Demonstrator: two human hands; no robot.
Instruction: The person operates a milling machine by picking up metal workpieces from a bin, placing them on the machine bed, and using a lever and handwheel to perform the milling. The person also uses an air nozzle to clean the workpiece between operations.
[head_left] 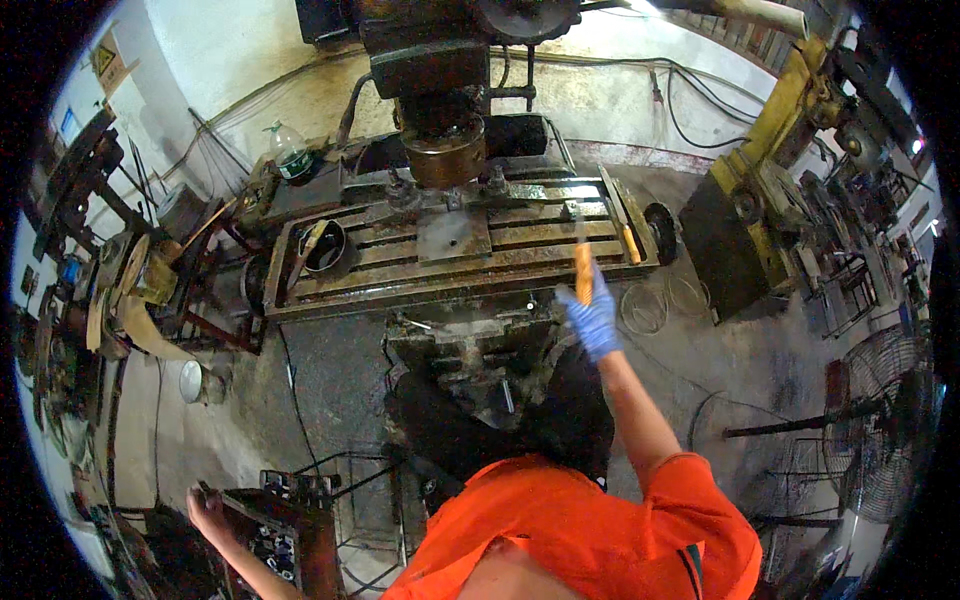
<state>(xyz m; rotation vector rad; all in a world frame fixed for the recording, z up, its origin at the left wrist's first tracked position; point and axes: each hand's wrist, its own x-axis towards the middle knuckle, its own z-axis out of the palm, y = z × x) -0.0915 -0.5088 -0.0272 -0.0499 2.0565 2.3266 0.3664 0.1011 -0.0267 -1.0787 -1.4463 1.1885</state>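
Observation:
My right hand (592, 318), in a blue glove, is closed round the orange handle of a slim tool (584, 262). The tool points away from me over the right part of a slotted milling machine table (370, 287); its narrow metal end is too blurred to name. At that table's right end lies a long flat tool with an orange handle (631, 244), probably a file. Under the spindle (443, 155) sits a flat metal plate (455, 238). My bare left hand (206, 515) is low at the left, by a box of small metal parts (275, 550), its fingers bent around something dark.
A dark pot (327, 255) with a brush stands on the table's left end. Behind it is a clear green bottle (290, 152). A white bucket (193, 382) is on the floor at left. To the right are a yellow machine (745, 195) and a large fan (875, 425).

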